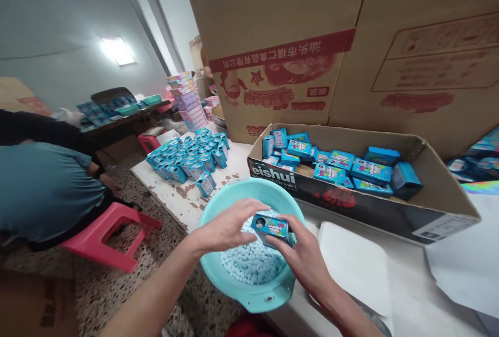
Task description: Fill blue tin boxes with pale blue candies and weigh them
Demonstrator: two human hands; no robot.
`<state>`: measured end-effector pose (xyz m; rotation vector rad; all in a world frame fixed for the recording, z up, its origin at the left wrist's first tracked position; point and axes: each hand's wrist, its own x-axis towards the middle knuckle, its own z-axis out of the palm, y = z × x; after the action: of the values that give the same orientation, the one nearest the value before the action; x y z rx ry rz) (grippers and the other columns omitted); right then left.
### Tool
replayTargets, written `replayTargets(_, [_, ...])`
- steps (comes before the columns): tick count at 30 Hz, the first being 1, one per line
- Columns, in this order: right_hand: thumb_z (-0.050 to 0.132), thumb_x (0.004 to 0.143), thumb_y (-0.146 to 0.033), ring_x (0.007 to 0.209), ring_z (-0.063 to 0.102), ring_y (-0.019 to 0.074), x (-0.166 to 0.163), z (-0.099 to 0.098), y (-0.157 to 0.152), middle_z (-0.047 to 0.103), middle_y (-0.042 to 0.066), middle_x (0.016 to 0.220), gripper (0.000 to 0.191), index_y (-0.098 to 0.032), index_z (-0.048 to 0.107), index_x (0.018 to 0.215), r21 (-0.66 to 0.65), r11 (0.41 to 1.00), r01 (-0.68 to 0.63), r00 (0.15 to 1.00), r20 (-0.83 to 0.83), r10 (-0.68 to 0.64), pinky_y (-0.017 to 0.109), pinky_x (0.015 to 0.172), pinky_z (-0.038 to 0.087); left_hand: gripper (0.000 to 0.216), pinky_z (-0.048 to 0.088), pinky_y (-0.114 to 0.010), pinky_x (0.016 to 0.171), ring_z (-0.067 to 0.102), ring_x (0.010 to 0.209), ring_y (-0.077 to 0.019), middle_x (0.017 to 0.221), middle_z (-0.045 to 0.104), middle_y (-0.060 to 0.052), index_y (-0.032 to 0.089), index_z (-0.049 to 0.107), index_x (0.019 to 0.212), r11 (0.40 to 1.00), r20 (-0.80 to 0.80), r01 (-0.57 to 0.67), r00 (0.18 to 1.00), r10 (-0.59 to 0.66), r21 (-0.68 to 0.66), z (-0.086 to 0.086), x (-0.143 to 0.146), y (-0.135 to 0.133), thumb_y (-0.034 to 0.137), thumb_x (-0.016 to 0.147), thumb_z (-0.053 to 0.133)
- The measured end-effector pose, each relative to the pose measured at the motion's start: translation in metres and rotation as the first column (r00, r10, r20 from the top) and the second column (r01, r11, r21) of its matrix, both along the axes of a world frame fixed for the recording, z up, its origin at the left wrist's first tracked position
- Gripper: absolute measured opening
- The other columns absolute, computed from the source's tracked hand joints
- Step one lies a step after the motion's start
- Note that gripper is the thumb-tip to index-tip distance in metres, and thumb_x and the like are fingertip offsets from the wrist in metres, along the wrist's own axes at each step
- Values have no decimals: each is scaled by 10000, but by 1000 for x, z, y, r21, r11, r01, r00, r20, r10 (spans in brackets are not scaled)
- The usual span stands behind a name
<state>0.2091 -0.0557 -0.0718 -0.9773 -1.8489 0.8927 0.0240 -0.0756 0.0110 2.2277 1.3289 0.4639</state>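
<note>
Over a turquoise plastic basin full of small pale blue candies, both my hands hold one small blue box. My right hand grips the box from below and behind with its fingers closed on it. My left hand touches the box's left end, fingers curved over the candies. The box has a colourful printed face turned up.
A shallow cardboard tray behind the basin holds several blue boxes. A pile of the same boxes lies on the worn white table. Big cartons stand behind. A person in a blue shirt sits on a pink stool at left.
</note>
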Motion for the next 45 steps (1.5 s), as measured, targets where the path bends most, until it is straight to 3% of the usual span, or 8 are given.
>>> replayTargets(7, [540, 865, -445, 1067, 579, 249, -11, -19, -10, 561, 116, 1205, 495, -213, 399, 1279, 201, 975, 91, 996, -35, -86, 400, 854, 508, 309, 456, -268, 781, 603, 870, -174, 952, 657, -8, 207, 591, 1023, 871, 60, -489, 872, 486, 56, -11, -9, -15, 316, 738, 637])
replayTargets(12, [513, 884, -421, 1082, 552, 277, -10, -42, -10, 566, 120, 1173, 342, -222, 505, 1162, 434, 896, 97, 980, 117, -163, 443, 853, 496, 450, 453, -316, 748, 622, 854, -233, 942, 672, -56, 207, 527, 1143, 259, 43, -909, 288, 957, 327, -9, -107, -7, 444, 763, 570])
replayTargets(15, [508, 886, -400, 1076, 548, 291, -12, -48, -11, 582, 121, 1155, 294, -215, 539, 1113, 512, 858, 52, 967, 189, -171, 453, 840, 492, 422, 440, -360, 754, 610, 957, -312, 1021, 660, -151, 166, 524, 1122, 89, -129, -929, 45, 991, 359, -38, -168, 1, 411, 778, 530])
replayTargets(23, [506, 892, -360, 986, 583, 258, -14, -46, -13, 624, 101, 1054, 223, -209, 547, 1049, 494, 870, 7, 958, 246, -147, 396, 784, 500, 346, 461, -289, 724, 638, 899, -241, 960, 683, -109, 151, 559, 1075, 172, -184, -973, 143, 972, 156, -112, -201, 44, 268, 750, 570])
replayTargets(32, [509, 896, -301, 982, 559, 255, -13, -41, -15, 625, 103, 1044, 186, -184, 547, 1037, 395, 918, -47, 943, 320, -89, 392, 784, 462, 440, 377, -341, 969, 495, 1151, -245, 1218, 531, -150, 122, 459, 1247, 163, -18, -926, 167, 986, 342, -94, -169, 41, 222, 821, 494])
replayTargets(35, [494, 904, -306, 958, 564, 252, -12, -40, -15, 633, 98, 1022, 189, -187, 550, 1040, 367, 929, -58, 936, 344, -77, 382, 774, 451, 255, 398, -319, 937, 537, 1069, -222, 1088, 593, -108, 173, 573, 1066, 401, -96, -794, 404, 909, 456, -86, -127, 16, 263, 881, 423])
replayTargets(39, [489, 907, -336, 915, 577, 254, -12, -39, -15, 646, 89, 970, 201, -187, 555, 1024, 353, 932, -80, 927, 370, -61, 373, 740, 447, 220, 422, -371, 882, 585, 997, -254, 1021, 649, -91, 199, 607, 1018, 887, -544, -444, 716, 438, 129, -89, -72, -11, 279, 848, 494])
replayTargets(45, [452, 921, -350, 857, 595, 239, -12, -38, -16, 657, 89, 909, 214, -188, 572, 993, 381, 923, -64, 927, 364, -86, 353, 711, 438, 289, 453, -393, 767, 618, 952, -315, 1015, 658, -138, 157, 586, 1050, 926, -738, -344, 664, 120, -159, -96, -52, -12, 273, 788, 547])
